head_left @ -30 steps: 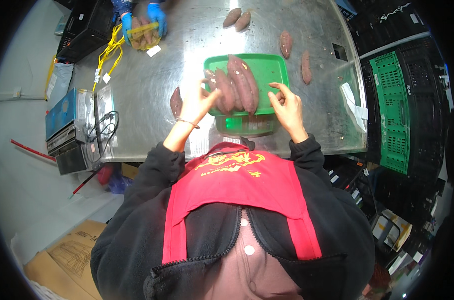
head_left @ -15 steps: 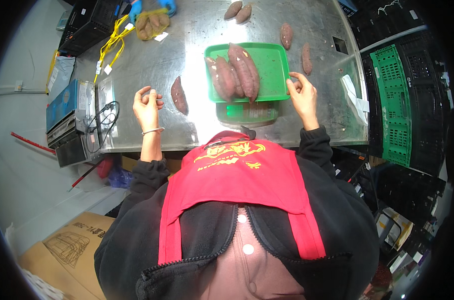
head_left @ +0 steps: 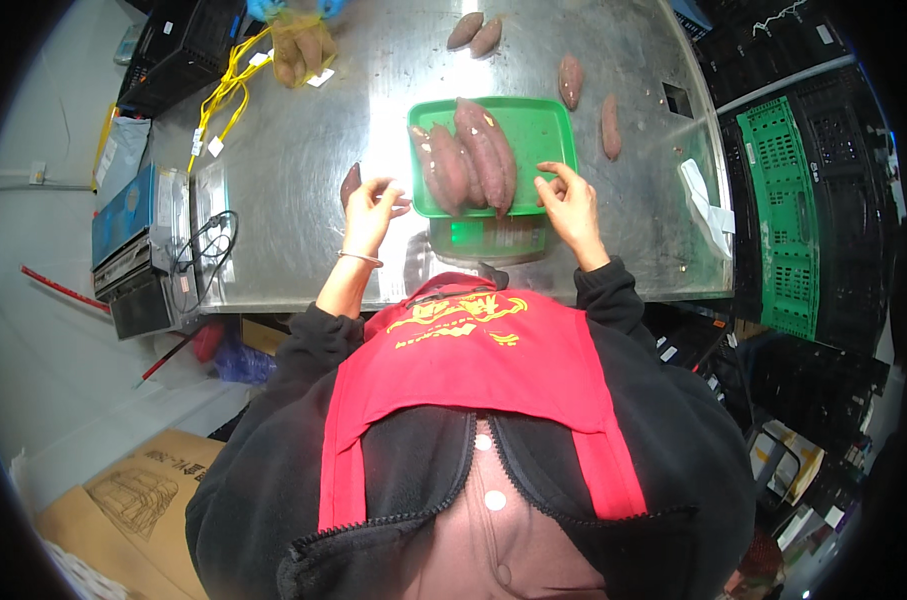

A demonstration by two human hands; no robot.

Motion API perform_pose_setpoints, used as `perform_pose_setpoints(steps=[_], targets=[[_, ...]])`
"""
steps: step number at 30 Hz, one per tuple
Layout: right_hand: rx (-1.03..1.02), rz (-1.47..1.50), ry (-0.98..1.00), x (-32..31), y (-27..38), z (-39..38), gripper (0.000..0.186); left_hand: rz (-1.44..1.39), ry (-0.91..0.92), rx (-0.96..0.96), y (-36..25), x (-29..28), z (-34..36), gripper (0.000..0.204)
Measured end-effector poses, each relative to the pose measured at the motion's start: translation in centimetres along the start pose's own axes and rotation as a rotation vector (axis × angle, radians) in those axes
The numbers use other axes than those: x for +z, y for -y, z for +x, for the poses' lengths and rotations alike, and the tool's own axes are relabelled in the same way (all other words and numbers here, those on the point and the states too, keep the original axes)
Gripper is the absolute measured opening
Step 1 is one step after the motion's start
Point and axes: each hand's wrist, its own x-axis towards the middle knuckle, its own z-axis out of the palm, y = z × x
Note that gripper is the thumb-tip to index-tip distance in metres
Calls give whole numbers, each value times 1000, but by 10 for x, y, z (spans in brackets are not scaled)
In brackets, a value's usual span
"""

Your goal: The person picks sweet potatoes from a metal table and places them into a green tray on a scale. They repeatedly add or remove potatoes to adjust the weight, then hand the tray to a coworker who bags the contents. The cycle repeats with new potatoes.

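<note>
Several sweet potatoes (head_left: 486,150) lie side by side in the left half of a green tray (head_left: 548,135), which rests on a scale (head_left: 503,240) with a lit green display. My left hand (head_left: 371,215) hovers just left of the tray, fingers loosely bent and apart, with nothing in it. It partly covers a single sweet potato (head_left: 350,184) on the table. Over the tray's lower right corner is my right hand (head_left: 571,208), also empty, thumb and fingers parted. Whether it touches the rim I cannot tell.
More sweet potatoes (head_left: 570,82) lie on the metal table (head_left: 633,210) toward the far right. At the far left, a co-worker's blue-gloved hands (head_left: 265,8) hold a yellow mesh bag (head_left: 301,50) of sweet potatoes. Yellow ties (head_left: 235,85) and a white cloth (head_left: 708,210) lie at the sides.
My left hand has moved right toward the tray, passing in front of the single sweet potato. My right hand has moved left over the tray's corner. The co-worker's gloves have shifted farther away.
</note>
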Motion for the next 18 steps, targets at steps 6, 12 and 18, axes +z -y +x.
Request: perform_pose_setpoints(steps=[6,12,18], targets=[[-82,-7,29,24,19,-4,35,278,2,34,-5,40,-3,47],[-127,-222,54,42,40,-11,75,703,-58,164,-12,70,1,82],[-157,-175,55,49,37,-9,82,619,-46,302,-5,71,13,80]])
